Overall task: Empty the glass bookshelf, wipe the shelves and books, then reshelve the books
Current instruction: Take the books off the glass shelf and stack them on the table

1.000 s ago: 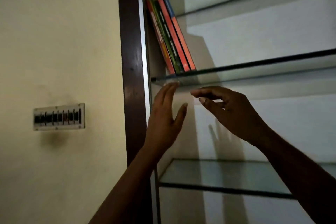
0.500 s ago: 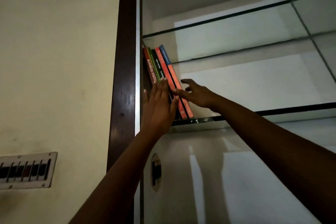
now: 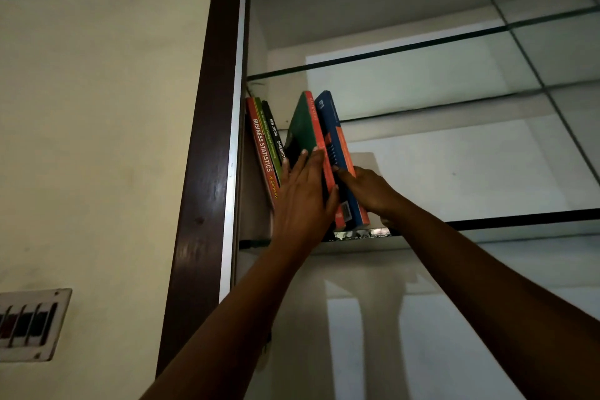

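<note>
- Five books were counted at the far left end of the glass shelf (image 3: pixel 487 225), hard by the dark wooden frame (image 3: pixel 207 140).
- All five were stood on end, long axes running upward, spines turned toward the camera.
- Three were left leaning, tops to the left: the red book (image 3: pixel 263 153), the thin green book (image 3: pixel 268 135) and the black book (image 3: pixel 276 136).
- Two were tipped more upright, with a gap opened from the black one: the green-covered book (image 3: pixel 303 130) and the blue book (image 3: pixel 334 133), touching each other.
- The left hand (image 3: pixel 302 201) was laid flat on the green cover, fingers straight, thumb across the red spine.
- The blue book was gripped by the right hand (image 3: pixel 373 191) from the right; one fingertip was seen on the spine, the rest were hidden.
- Two hands, one shelf above.
</note>
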A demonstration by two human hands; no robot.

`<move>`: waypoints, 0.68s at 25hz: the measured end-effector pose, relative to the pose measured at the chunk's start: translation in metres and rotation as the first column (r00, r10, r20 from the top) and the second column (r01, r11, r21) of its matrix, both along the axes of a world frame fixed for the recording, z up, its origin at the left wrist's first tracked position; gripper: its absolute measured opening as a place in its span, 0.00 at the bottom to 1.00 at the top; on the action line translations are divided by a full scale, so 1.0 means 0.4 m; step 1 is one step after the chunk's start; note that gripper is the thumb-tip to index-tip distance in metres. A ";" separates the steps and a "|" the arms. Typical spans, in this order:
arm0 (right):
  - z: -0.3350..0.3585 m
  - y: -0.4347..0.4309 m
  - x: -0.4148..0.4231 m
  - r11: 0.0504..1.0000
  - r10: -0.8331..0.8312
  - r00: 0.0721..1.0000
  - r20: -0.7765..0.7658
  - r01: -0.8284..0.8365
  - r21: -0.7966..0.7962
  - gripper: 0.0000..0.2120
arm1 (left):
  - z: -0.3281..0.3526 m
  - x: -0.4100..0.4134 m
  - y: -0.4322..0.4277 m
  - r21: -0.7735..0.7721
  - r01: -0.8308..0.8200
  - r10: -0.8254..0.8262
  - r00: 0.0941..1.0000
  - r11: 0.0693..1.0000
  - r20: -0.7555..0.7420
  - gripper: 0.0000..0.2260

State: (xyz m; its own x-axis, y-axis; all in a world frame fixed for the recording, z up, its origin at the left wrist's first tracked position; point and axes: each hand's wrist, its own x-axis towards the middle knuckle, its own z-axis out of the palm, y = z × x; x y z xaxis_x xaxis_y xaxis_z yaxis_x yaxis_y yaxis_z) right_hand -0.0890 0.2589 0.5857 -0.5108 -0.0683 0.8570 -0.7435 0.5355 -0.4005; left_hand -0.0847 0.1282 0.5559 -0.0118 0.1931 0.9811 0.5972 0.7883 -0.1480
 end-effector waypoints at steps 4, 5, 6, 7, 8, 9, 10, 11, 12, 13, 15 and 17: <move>0.004 0.018 -0.011 0.993 -0.009 1.000 -0.026 0.006 -0.119 0.19 | 0.046 -0.001 0.053 0.178 0.212 -0.229 0.970 0.961 0.084 0.33; 0.004 0.023 -0.014 0.987 0.003 1.000 -0.020 -0.007 -0.163 0.19 | 0.065 -0.003 0.061 0.196 0.203 -0.230 0.964 0.959 0.130 0.35; 0.006 0.025 -0.018 0.982 0.005 1.000 -0.013 -0.007 -0.187 0.20 | 0.083 -0.003 0.066 0.212 0.198 -0.238 0.953 0.957 0.187 0.36; 0.006 0.026 -0.019 0.981 -0.012 1.000 -0.014 0.009 -0.193 0.20 | 0.097 -0.001 0.070 0.239 0.204 -0.261 0.935 0.949 0.239 0.36; 0.005 0.026 -0.019 0.981 -0.049 0.999 -0.025 0.043 -0.187 0.20 | 0.103 0.006 0.072 0.277 0.214 -0.291 0.917 0.937 0.274 0.35; 0.003 0.024 -0.017 0.981 -0.096 0.994 -0.050 0.086 -0.176 0.20 | 0.102 0.013 0.073 0.317 0.225 -0.319 0.904 0.921 0.284 0.34; 0.001 0.023 -0.013 0.978 -0.142 0.987 -0.079 0.128 -0.162 0.19 | 0.096 0.019 0.072 0.346 0.245 -0.348 0.895 0.906 0.278 0.32; -0.002 0.020 -0.006 0.976 -0.178 0.978 -0.111 0.161 -0.150 0.19 | 0.087 0.025 0.070 0.368 0.274 -0.382 0.887 0.888 0.260 0.31; -0.005 0.016 0.002 0.972 -0.204 0.970 -0.136 0.184 -0.144 0.18 | 0.079 0.029 0.065 0.386 0.308 -0.418 0.875 0.869 0.244 0.30; -0.011 0.012 0.012 0.970 -0.218 0.963 -0.157 0.197 -0.143 0.18 | 0.072 0.033 0.061 0.397 0.337 -0.449 0.863 0.854 0.233 0.29; -0.025 0.009 0.037 0.966 -0.237 0.951 -0.199 0.209 -0.152 0.18 | 0.063 0.045 0.054 0.422 0.387 -0.503 0.839 0.820 0.209 0.28; -0.036 0.020 0.079 0.960 -0.254 0.939 -0.231 0.215 -0.179 0.18 | 0.054 0.070 0.051 0.440 0.429 -0.541 0.825 0.789 0.163 0.27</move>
